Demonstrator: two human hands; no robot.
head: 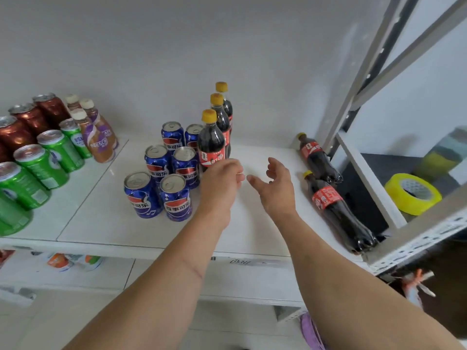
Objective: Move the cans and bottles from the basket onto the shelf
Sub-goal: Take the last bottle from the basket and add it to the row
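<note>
On the white shelf (pixel 252 223) three upright cola bottles (pixel 211 141) with yellow caps stand in a row running back to the wall. Left of them are several blue Pepsi cans (pixel 158 190). Two more cola bottles (pixel 328 198) lie on their sides near the shelf's right edge. My left hand (pixel 222 180) hovers just in front of the nearest upright bottle, fingers loosely curled, holding nothing. My right hand (pixel 274 185) is beside it over bare shelf, fingers spread and empty. The basket is out of view.
Green cans (pixel 43 165), brown-red cans (pixel 27 122) and coffee bottles (pixel 97 135) fill the shelf's left part. The grey metal shelf frame (pixel 358 79) rises at the right. A yellow tape roll (pixel 412 193) lies beyond the frame. A lower shelf holds packets.
</note>
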